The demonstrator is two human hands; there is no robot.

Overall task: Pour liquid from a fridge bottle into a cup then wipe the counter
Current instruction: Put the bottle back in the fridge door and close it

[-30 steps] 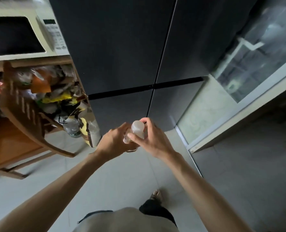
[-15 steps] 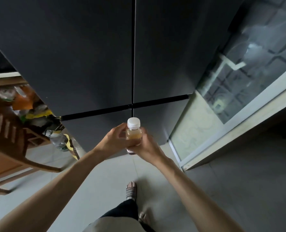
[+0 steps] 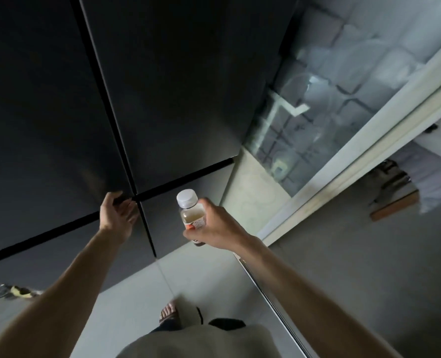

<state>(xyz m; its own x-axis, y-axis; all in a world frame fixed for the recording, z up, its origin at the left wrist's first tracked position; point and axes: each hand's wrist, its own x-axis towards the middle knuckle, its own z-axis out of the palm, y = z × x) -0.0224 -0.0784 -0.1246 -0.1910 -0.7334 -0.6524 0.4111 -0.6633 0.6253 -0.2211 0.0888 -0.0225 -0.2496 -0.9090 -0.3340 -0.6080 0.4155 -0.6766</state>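
In front of the dark fridge (image 3: 162, 99), your right hand (image 3: 219, 226) is wrapped around the bottle (image 3: 191, 218), fingers clenched on its lower half, the white cap (image 3: 187, 198) standing upright above your thumb. Amber liquid shows just above your fingertips. Your left hand (image 3: 117, 215) is apart from the bottle, fingers curled loosely into the black seam (image 3: 59, 229) between the doors, gripping nothing else.

Beige top (image 3: 193, 342) (dark trousers (image 3: 167, 325)), sandal (image 3: 168, 311)
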